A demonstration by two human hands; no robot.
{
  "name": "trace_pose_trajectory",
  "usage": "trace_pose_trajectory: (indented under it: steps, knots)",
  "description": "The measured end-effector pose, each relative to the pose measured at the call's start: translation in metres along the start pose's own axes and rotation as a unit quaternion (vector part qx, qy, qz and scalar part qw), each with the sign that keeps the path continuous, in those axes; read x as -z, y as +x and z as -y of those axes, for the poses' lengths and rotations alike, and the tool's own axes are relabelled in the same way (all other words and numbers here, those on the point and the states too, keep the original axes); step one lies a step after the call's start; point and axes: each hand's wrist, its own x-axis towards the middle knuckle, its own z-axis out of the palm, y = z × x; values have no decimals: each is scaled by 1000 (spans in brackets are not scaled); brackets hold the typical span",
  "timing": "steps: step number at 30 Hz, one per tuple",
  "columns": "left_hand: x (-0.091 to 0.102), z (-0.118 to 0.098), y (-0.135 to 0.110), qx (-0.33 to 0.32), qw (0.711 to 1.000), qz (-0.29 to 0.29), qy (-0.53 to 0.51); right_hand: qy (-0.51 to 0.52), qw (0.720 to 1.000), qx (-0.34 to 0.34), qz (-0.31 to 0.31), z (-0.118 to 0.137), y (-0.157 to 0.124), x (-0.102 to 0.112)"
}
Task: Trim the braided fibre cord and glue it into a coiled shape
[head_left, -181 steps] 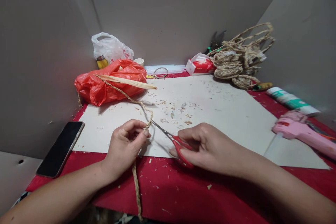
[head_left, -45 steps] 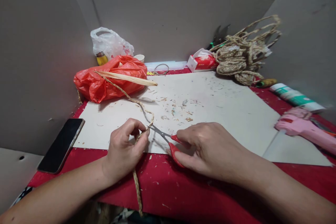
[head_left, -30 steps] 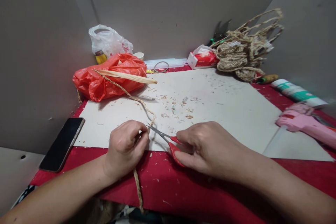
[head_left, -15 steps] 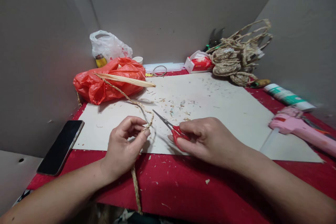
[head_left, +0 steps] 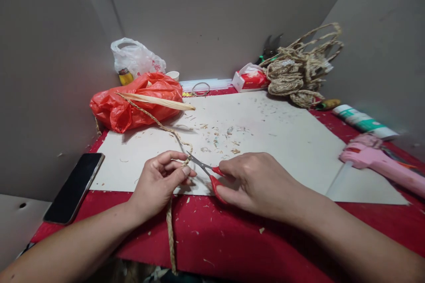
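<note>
My left hand pinches a braided straw cord between thumb and fingers near the table's front edge. The cord runs from the red bag across the white board, through my fingers, and hangs over the edge. My right hand grips small red-handled scissors, whose blades point left and touch the cord just beside my left fingertips. Straw trimmings litter the board behind the hands.
A white board lies on the red tablecloth. A red plastic bag with straw strips sits at back left, a phone at left, woven straw coils at back right, a pink glue gun at right. Grey walls enclose the table.
Half a second ago the scissors were lifted away to the right of the cord. Now my right hand has brought the blades back against the cord at my left fingertips.
</note>
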Motion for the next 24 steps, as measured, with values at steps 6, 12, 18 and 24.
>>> trace_pose_trajectory:
  steps: [6, 12, 18, 24]
  knots:
    - [4, 4, 3, 12, 999, 33, -33, 34, 999, -3, -23, -9, -1, -2]
    - [7, 6, 5, 58, 982, 135, -116, 331, 928, -138, -103, -15, 6, 5]
    - [0, 14, -3, 104, 960, 247, -86, 663, 727, -178, -7, 0, 14, -9]
    - [-4, 29, -3, 146, 949, 274, -52, 805, 569, -162, 32, 10, 15, -18]
